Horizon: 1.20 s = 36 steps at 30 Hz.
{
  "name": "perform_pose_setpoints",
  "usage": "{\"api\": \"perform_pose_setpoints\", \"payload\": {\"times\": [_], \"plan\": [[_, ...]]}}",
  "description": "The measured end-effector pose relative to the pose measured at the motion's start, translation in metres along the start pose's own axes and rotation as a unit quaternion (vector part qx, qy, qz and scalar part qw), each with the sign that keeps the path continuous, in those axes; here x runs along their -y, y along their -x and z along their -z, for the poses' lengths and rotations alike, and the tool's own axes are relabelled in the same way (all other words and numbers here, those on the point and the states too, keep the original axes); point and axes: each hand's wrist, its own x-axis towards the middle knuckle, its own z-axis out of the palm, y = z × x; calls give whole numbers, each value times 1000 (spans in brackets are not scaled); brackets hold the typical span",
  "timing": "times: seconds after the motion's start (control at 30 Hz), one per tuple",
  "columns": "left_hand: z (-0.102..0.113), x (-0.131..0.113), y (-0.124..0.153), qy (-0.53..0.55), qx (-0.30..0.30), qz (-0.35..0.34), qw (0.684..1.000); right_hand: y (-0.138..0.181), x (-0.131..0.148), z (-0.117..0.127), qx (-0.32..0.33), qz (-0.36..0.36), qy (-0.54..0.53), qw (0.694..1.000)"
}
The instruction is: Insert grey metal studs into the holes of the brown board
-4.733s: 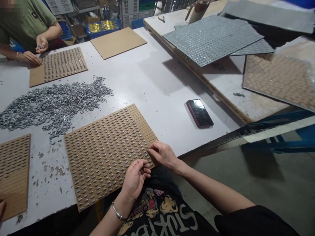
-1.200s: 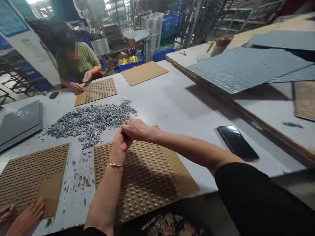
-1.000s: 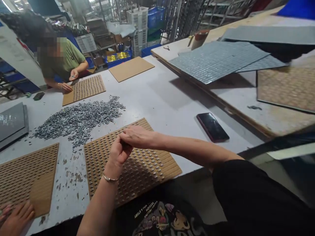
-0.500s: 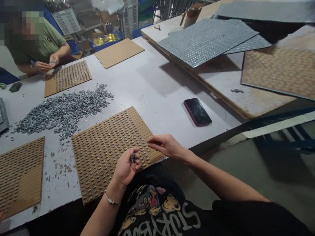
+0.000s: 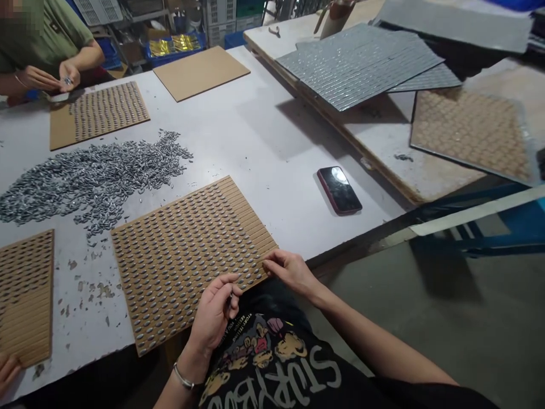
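Note:
In front of me a brown grooved board (image 5: 249,224) lies at the table's near edge, with rows of small grey spindle-shaped metal pieces (image 5: 179,264) over most of it. Bare grooves show along its right side. My left hand (image 5: 216,307) is curled over the near edge, closed around a few of these pieces, mostly hidden by the fingers. At the board's near right corner, my right hand (image 5: 292,275) has thumb and fingertips pinched together over the last filled rows. Whether a piece is between those fingertips is too small to tell.
A loose pile of metal pieces (image 5: 114,170) spreads behind the board. A phone (image 5: 339,190) lies to the right. Other boards (image 5: 28,301) lie left and beyond; a co-worker's hands (image 5: 55,78) work at the far left. Grey ribbed sheets (image 5: 361,62) overhang the side table.
My right hand has moved down toward the board's near right corner. My left hand has turned, its fingers now covering the pieces. The view has shifted slightly.

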Motion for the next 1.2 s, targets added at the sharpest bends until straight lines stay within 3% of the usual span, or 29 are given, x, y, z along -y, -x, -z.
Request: {"api": "perform_pose_setpoints", "payload": {"times": [0.17, 0.47, 0.57, 0.7, 0.93, 1.03, 1.1, 1.2], "plan": [[4, 6, -1, 2, 8, -24, 1000, -4, 1, -7, -70, 56, 121, 989], [2, 5, -4, 31, -3, 2, 1000, -8, 3, -16, -96, 20, 195, 976], [-1, 7, -4, 37, -3, 4, 999, -10, 2, -16, -104, 11, 182, 978], [-8, 11, -5, 35, -3, 7, 999, 4, 6, -10, -91, 51, 93, 990], [-32, 28, -10, 32, 31, 52, 998, 46, 20, -1, -3, 144, 33, 989], [-39, 36, -12, 14, 35, 51, 998, 54, 19, -5, -17, 108, -6, 994], [-40, 40, -13, 1, 29, 38, 999, 56, 16, -9, -21, 42, -66, 997], [-37, 44, -14, -43, 18, 10, 999, 56, 11, -12, 38, -59, -177, 982]]}}
